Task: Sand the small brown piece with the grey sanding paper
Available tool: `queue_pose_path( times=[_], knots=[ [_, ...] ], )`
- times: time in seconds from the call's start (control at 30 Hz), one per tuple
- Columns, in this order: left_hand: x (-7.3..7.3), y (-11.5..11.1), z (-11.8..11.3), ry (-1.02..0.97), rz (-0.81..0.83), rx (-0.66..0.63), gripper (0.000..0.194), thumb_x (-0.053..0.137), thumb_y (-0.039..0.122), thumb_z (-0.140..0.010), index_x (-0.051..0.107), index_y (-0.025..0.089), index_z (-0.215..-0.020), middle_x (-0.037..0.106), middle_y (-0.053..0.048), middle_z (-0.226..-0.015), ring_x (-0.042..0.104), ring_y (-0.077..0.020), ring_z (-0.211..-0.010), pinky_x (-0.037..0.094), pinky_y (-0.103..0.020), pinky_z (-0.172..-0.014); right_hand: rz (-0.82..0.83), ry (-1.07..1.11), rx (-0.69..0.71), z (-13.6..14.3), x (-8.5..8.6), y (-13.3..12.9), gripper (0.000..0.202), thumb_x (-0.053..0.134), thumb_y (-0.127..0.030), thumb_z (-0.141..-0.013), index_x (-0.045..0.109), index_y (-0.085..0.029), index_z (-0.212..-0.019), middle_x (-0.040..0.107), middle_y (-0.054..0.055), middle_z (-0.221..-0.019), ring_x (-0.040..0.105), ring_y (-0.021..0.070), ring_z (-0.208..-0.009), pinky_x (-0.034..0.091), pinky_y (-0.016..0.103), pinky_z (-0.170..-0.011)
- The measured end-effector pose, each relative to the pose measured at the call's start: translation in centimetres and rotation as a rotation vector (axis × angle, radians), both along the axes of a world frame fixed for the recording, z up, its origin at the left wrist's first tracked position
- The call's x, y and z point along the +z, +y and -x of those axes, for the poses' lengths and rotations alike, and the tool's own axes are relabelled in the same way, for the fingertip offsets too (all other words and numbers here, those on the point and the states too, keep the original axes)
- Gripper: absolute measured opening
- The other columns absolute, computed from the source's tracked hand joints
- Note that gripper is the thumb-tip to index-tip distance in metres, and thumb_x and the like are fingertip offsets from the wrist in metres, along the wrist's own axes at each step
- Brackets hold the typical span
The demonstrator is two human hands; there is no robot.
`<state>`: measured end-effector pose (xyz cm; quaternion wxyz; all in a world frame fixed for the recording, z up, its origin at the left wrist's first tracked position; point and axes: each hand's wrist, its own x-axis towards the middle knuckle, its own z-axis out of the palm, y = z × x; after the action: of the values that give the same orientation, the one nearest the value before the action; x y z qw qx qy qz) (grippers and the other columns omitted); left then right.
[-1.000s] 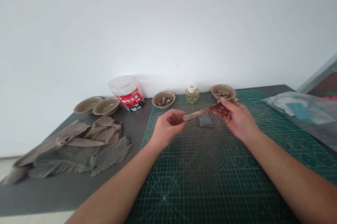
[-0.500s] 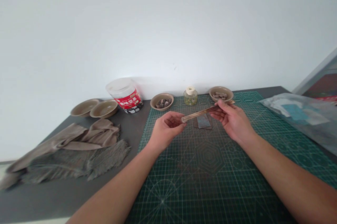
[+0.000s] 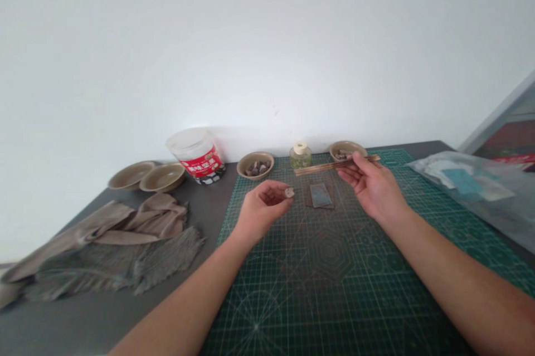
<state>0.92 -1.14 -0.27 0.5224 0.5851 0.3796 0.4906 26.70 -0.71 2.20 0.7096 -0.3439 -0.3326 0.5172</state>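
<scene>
Now separated: thin brown wooden sticks point(image 3: 334, 165) pinched in right hand point(image 3: 374, 189), small round tan cap point(image 3: 288, 193) gripped by left hand point(image 3: 261, 212) fingers; setting cap down likely next.

Mat point(image 3: 334, 289) on the table's point(image 3: 104, 311) right half, cloth point(image 3: 104, 239) heaped on the left. Along the back wall, left to right: two bowls point(image 3: 146, 176) touching, tub point(image 3: 195, 155), bowl of bits point(image 3: 255, 165), bottle point(image 3: 300, 155), another bowl point(image 3: 346, 150). Small plate point(image 3: 320, 195) flat on the mat before the bottle, between left hand point(image 3: 261, 212) and right hand point(image 3: 373, 188). Sticks point(image 3: 330, 166) in the right hand, above the plate. Bag point(image 3: 472, 186) far right.
</scene>
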Motion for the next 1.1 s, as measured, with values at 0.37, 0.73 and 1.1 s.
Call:
queue_pose_path(
  times=[0.37, 0.73, 1.1],
  knots=[
    [-0.3, 0.4, 0.2, -0.002, 0.006, 0.010, 0.029, 0.082, 0.023, -0.073, 0.068, 0.017, -0.097, 0.073, -0.004, -0.088, 0.067, -0.0132, -0.080, 0.053, -0.025, -0.077, -0.289, -0.584, -0.308, 0.4, 4.4, 7.7, 0.038, 0.074, -0.052, -0.083, 0.070, -0.016, -0.094, 0.073, 0.003, -0.081, 0.075, 0.0216, -0.079, 0.065, 0.037, -0.078],
    [0.0, 0.3, 0.0, -0.021, 0.009, 0.019, 0.028, 0.082, 0.025, -0.072, 0.068, 0.017, -0.095, 0.074, -0.005, -0.088, 0.067, -0.0143, -0.080, 0.053, -0.026, -0.076, -0.293, -0.763, -0.271, 1.1, 4.2, 8.9, 0.037, 0.069, -0.052, -0.086, 0.069, -0.016, -0.094, 0.074, 0.005, -0.085, 0.075, 0.0218, -0.076, 0.066, 0.036, -0.074],
    [0.4, 0.2, 0.0, -0.021, 0.000, 0.038, 0.029, 0.082, 0.024, -0.070, 0.068, 0.016, -0.094, 0.074, -0.004, -0.087, 0.067, -0.0139, -0.078, 0.053, -0.025, -0.073, -0.269, -1.217, -0.412, 2.3, 7.7, 10.1, 0.029, 0.058, -0.043, -0.093, 0.069, -0.016, -0.088, 0.071, 0.006, -0.070, 0.072, 0.0247, -0.070, 0.060, 0.037, -0.072]
  ],
)
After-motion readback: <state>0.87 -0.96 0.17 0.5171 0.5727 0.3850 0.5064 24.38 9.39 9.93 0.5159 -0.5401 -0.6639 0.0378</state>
